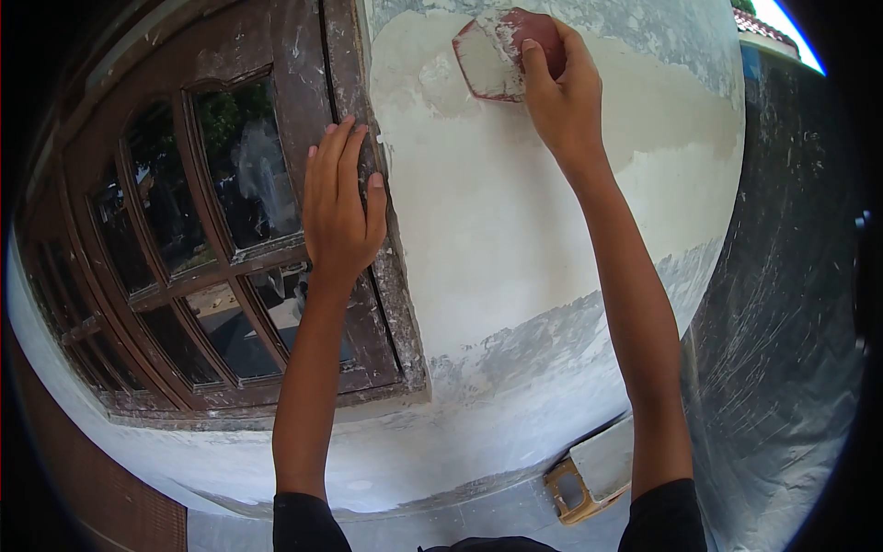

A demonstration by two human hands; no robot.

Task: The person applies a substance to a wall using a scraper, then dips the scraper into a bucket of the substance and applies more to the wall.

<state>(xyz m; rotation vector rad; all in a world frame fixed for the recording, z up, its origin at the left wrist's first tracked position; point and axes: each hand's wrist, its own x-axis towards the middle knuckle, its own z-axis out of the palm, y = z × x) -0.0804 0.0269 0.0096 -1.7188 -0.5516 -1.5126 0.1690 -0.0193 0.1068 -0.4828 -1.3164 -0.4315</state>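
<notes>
Right hand [568,97] at upper center-right, grip clenched on the scraper [494,63], thumb on the near face, fingers around the right edge. Scraper sits top center, in front of the wall [501,212]; its left part is caked with pale filler, right part is bare red. Can't tell if it touches the wall. Thicker filler patch [446,85] just left of it.

Left hand [342,207] left of center, grip released, fingers stretched upward, resting on the right side of the brown window [207,248]. Window fills the left of the frame, panes reflecting, wood scuffed with white marks.

Wall is smooth cream in the middle, patchy gray-white at top and lower down. Dark plastic sheet [782,313] at right. Yellow-framed item [577,501] on the floor [529,511], lower right. Black sleeves [670,517] on both arms, bottom edge. Roof tiles [768,28] upper right.
</notes>
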